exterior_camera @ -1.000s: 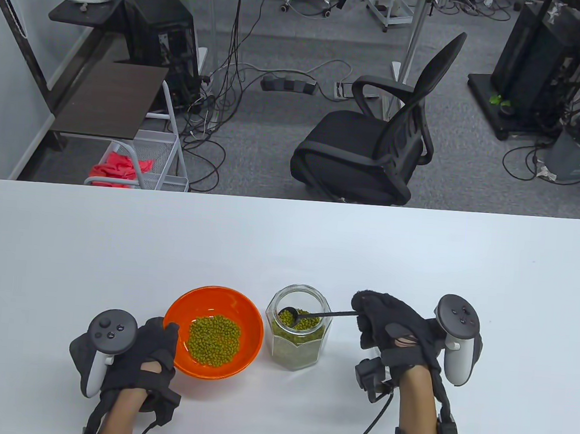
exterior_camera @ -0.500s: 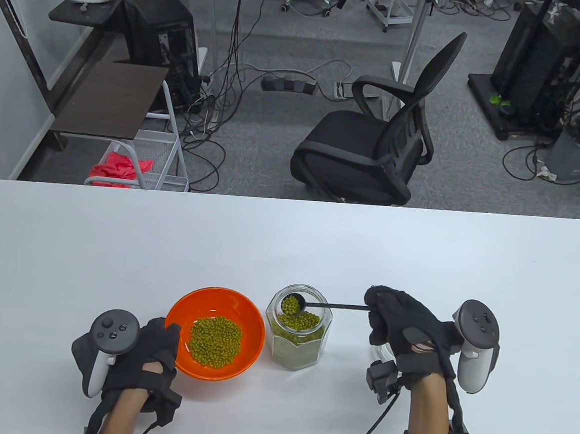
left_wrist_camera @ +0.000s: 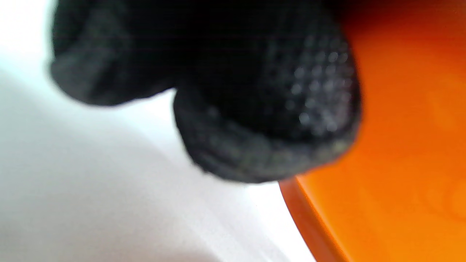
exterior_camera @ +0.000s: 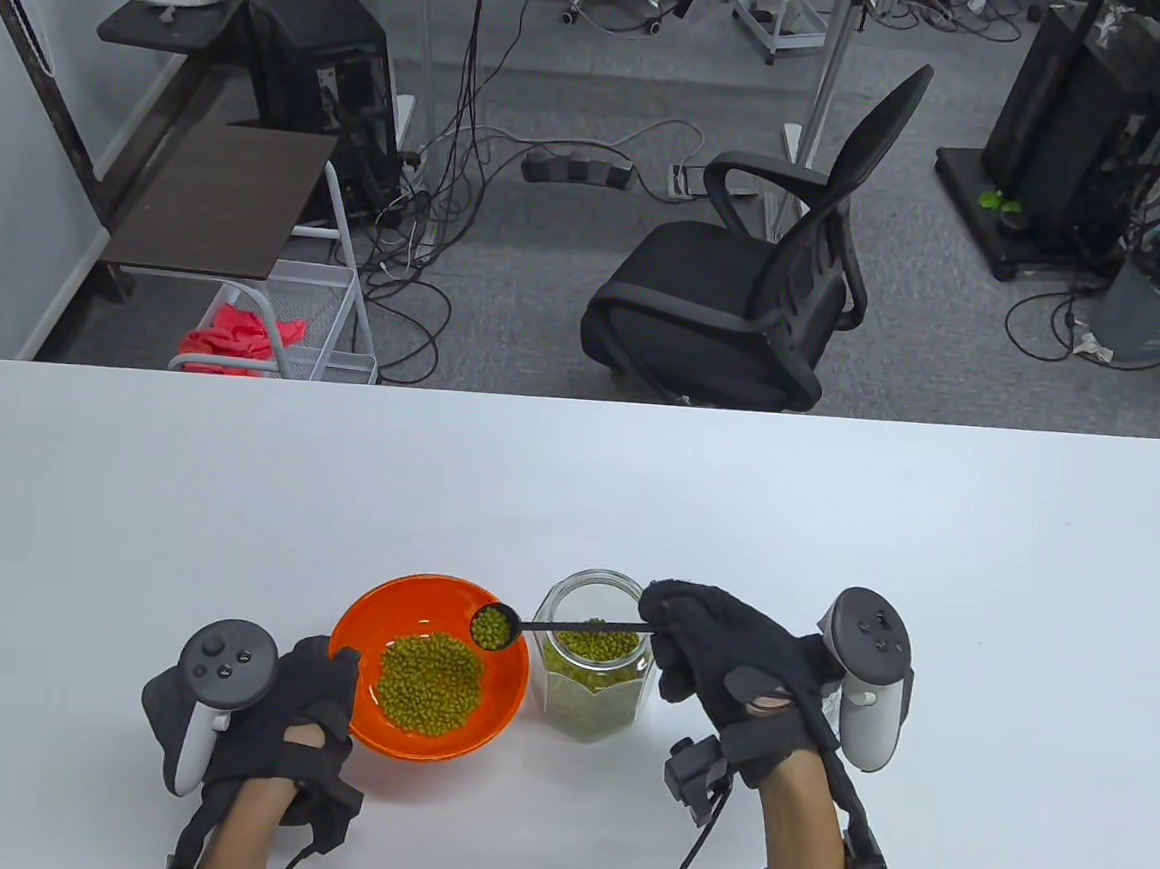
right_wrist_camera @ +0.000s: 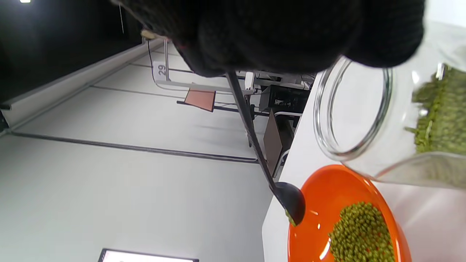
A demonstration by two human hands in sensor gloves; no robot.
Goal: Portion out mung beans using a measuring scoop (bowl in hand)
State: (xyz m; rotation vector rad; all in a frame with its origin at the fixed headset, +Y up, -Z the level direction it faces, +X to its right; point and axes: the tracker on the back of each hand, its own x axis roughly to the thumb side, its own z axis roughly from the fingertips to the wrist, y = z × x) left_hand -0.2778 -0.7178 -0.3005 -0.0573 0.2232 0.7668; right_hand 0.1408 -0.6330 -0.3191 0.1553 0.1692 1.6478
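An orange bowl (exterior_camera: 370,619) holding mung beans (exterior_camera: 428,681) sits on the white table. My left hand (exterior_camera: 303,699) grips its left rim, fingers over the edge; the left wrist view shows a fingertip (left_wrist_camera: 273,109) against the orange wall (left_wrist_camera: 400,145). My right hand (exterior_camera: 713,656) pinches the handle of a black measuring scoop (exterior_camera: 494,628), which is full of beans and held over the bowl's right side. The scoop (right_wrist_camera: 289,198) also shows in the right wrist view above the bowl (right_wrist_camera: 320,189). A glass jar (exterior_camera: 593,671) with mung beans stands right of the bowl.
The table (exterior_camera: 576,484) stretches wide behind and to both sides. Beyond its far edge stand an office chair (exterior_camera: 752,288), a wire cart (exterior_camera: 288,321) and cables on the floor.
My right hand lifted the filled scoop out of the jar and carried it left, over the bowl's right side. My left hand and the bowl stayed put.
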